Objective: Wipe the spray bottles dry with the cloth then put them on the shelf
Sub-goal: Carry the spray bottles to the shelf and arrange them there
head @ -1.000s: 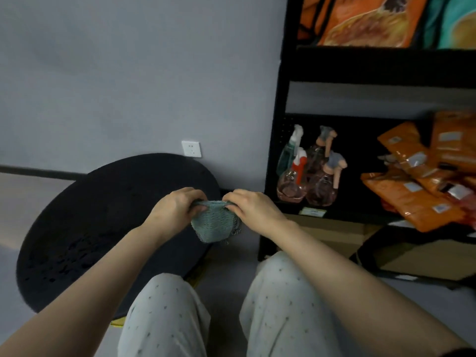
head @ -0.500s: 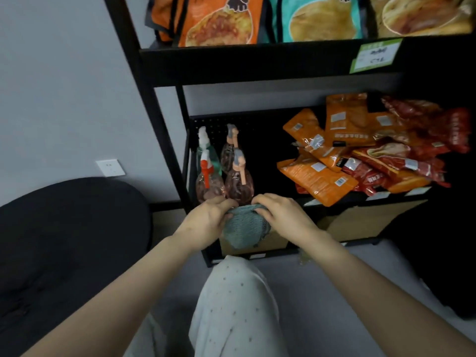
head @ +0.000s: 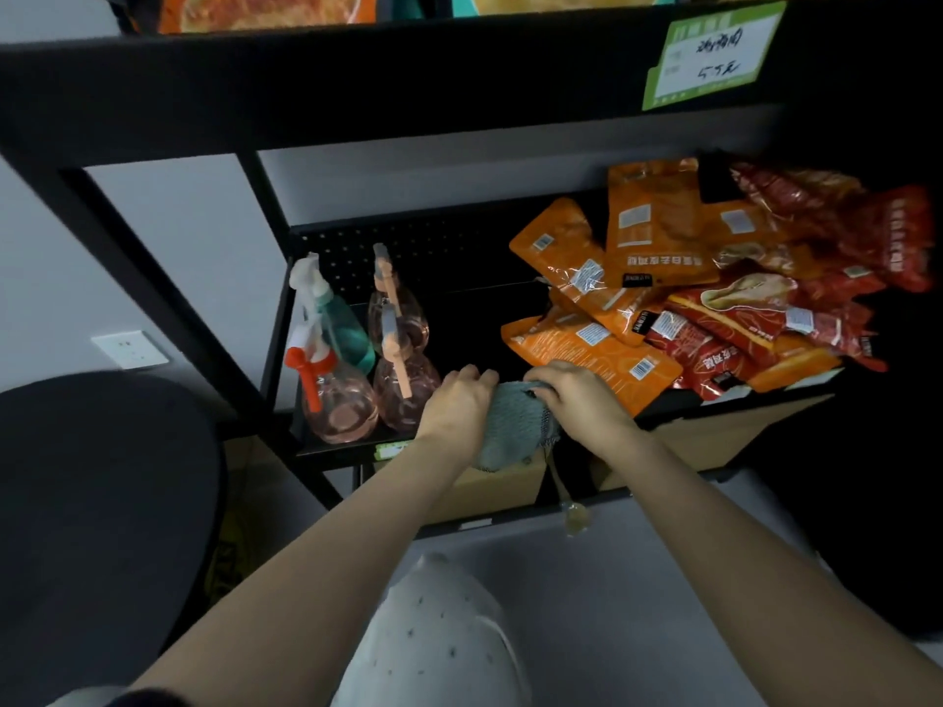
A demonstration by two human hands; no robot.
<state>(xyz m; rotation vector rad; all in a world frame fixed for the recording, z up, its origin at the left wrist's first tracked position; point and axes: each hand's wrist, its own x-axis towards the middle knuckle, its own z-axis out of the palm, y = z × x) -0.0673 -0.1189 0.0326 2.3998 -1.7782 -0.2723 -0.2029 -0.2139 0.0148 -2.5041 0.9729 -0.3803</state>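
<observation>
Cloth point(head: 510, 426), grey-green and nubbly, hangs bunched between left hand point(head: 459, 400) and right hand point(head: 576, 395), both with fingers curled on its top edge at the shelf point(head: 337, 446) lip. Four spray bottles point(head: 339, 400), glossy, bulbous, upright, stand just left of the nearer left hand; crinkly foil snack packets point(head: 592, 349) lie right.

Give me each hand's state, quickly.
Left hand: closed, holding the cloth.
Right hand: closed, holding the same cloth.
</observation>
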